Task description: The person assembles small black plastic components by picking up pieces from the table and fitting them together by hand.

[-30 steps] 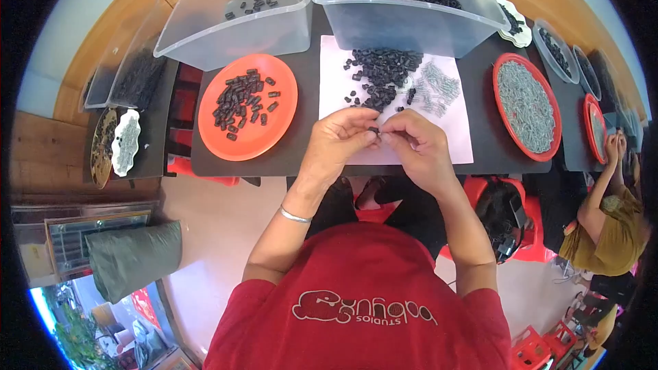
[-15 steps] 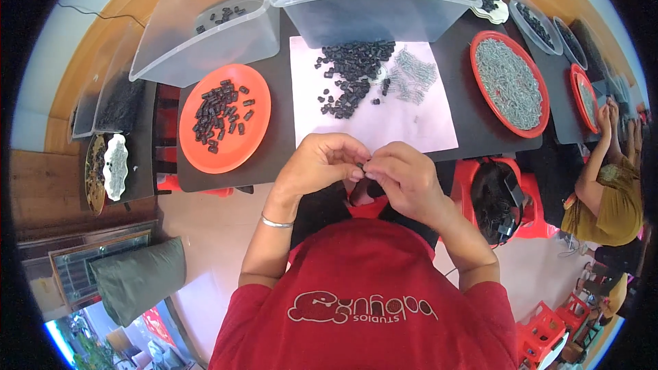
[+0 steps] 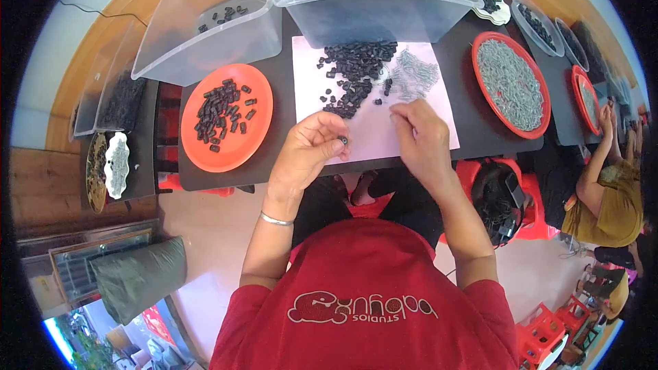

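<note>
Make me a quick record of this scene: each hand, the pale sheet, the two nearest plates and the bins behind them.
Left hand: pinches a small black piece
Right hand: above the pale sheet, near the silvery pile; whether it holds anything is unclear
Sheet contents: black pile left of the silvery one
Left plate: orange-red, round, holding black pieces
Right plate: red, round, full of silvery pieces
Left bin: clear plastic, few black pieces
Right bin: clear plastic, many black pieces

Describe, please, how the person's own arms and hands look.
The left hand wears a slim silver bangle at its wrist; the right hand shows none. Neither has a glove. The sleeves are red and end near the elbows.
</note>
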A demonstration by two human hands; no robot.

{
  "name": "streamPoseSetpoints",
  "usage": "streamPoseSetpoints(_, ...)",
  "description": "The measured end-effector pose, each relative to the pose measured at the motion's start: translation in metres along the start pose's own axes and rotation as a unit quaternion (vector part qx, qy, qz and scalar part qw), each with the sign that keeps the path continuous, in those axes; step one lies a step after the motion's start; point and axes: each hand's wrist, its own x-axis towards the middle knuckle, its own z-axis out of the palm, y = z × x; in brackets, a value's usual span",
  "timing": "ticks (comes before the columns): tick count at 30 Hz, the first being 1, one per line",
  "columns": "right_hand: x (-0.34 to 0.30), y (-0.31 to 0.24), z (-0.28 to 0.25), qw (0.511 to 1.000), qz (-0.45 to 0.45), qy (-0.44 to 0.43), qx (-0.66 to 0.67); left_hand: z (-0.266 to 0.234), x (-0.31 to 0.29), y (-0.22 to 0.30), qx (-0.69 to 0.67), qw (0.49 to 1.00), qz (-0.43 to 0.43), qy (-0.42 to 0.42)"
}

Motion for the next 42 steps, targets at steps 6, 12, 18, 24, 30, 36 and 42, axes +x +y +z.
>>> streamPoseSetpoints(6,0.021,0.009,0.019,0.991,-0.029,-0.017,-0.126,-0.002,0.001,-0.002,-0.035,0.999,0.025,0.016)
streamPoseSetpoints(12,0.025,0.011,0.025,0.979,-0.049,-0.063,-0.187,-0.001,0.000,-0.002,-0.038,0.999,0.032,0.021)
streamPoseSetpoints(18,0.017,0.001,0.021,0.995,-0.004,-0.090,0.042,-0.003,0.000,-0.003,-0.063,0.997,0.025,0.023)
streamPoseSetpoints(24,0.014,-0.026,0.012,0.944,0.131,-0.172,0.249,-0.003,0.001,-0.004,-0.057,0.998,0.029,0.028)
streamPoseSetpoints(30,0.013,-0.021,0.022,0.962,0.065,-0.143,0.222,0.003,0.004,-0.003,-0.053,0.997,0.025,0.046)
streamPoseSetpoints(36,0.012,-0.020,0.033,0.980,0.019,-0.098,0.172,0.004,0.008,-0.005,-0.041,0.995,0.041,0.081)
streamPoseSetpoints(42,0.009,-0.021,0.031,0.966,0.027,-0.102,0.234,0.001,0.007,-0.005,-0.084,0.993,0.027,0.083)
